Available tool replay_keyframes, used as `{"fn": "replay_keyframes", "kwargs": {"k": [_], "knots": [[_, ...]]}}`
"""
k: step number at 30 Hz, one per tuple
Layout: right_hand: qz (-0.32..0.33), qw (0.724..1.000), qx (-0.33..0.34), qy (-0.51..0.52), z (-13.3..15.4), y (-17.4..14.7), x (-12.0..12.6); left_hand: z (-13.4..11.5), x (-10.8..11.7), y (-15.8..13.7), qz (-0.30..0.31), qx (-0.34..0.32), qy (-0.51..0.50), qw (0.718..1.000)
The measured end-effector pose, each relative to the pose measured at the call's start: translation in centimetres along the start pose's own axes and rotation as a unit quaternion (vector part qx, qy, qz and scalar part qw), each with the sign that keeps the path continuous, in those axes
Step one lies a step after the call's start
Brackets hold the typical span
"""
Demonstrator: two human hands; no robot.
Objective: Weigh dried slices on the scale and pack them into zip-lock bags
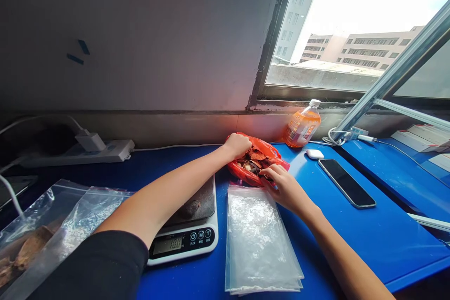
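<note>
A red plastic bag [270, 149] lies with its mouth open near the wall, full of dried brown and reddish pieces [256, 157]. My left hand [239, 145] is closed on the bag's far left rim. At the near right side, my right hand [283, 185] has its fingers curled in at the dried pieces; what they pinch is hidden. Just in front of the bag rests a stack of clear zip bags [262, 239]. Partly under my left forearm, a digital kitchen scale [211, 229] carries a small dark lump [191, 207] on its plate.
Clear zip bags with brown pieces [33, 246] lie at left. Behind them is a white power strip [114, 151]. An orange drink bottle [302, 124], a white earbud case [315, 154] and a phone [346, 183] are at right, near a metal frame [365, 101].
</note>
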State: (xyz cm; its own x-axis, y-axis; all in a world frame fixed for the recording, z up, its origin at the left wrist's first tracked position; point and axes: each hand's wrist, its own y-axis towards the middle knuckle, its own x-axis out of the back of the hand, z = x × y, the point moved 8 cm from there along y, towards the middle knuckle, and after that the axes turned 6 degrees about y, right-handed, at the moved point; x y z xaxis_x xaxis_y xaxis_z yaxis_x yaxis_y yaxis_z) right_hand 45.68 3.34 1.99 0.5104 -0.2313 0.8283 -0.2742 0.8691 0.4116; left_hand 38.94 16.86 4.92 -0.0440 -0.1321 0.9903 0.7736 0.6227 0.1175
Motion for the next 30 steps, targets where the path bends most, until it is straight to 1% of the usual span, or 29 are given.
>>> {"fn": "replay_keyframes", "kwargs": {"k": [3,6,8,10,12,13,16,20,22,25,30], "knots": [[-0.002,1.000,-0.001,0.007,0.0,0.0,0.2,1.1,1.5,-0.3,-0.009,0.025,-0.044,0.999],[0.003,1.000,-0.002,0.012,-0.1,0.0,0.2,2.3,3.3,-1.9,-0.003,0.032,-0.104,0.994],[0.008,1.000,0.002,0.016,-0.1,0.0,0.3,2.8,4.3,-4.2,0.000,0.033,-0.138,0.990],[0.012,1.000,0.009,0.021,-0.2,-0.3,0.6,3.2,5.2,-7.2,0.003,0.037,-0.172,0.984],[0.008,1.000,0.011,0.021,-0.4,-0.6,1.0,3.0,6.0,-10.3,0.016,0.018,-0.233,0.972],[0.003,1.000,0.009,0.019,-0.6,-0.8,1.3,2.9,6.4,-11.8,0.023,0.013,-0.242,0.970],[-0.009,1.000,-0.006,0.014,-1.3,-1.3,2.1,3.2,7.1,-15.6,0.069,0.031,-0.218,0.973],[0.000,1.000,-0.010,0.015,-1.4,-1.4,2.2,3.2,7.9,-18.5,0.103,0.025,-0.178,0.978],[0.005,1.000,-0.002,0.012,-1.2,-1.3,2.1,2.9,8.0,-19.1,0.113,0.007,-0.136,0.984],[0.006,1.000,0.001,0.009,-1.1,-1.3,1.9,2.5,8.1,-19.3,0.111,-0.024,-0.075,0.991],[0.000,1.000,-0.006,0.013,-1.5,-1.3,2.1,2.7,8.4,-19.0,0.102,-0.040,-0.080,0.991]]}}
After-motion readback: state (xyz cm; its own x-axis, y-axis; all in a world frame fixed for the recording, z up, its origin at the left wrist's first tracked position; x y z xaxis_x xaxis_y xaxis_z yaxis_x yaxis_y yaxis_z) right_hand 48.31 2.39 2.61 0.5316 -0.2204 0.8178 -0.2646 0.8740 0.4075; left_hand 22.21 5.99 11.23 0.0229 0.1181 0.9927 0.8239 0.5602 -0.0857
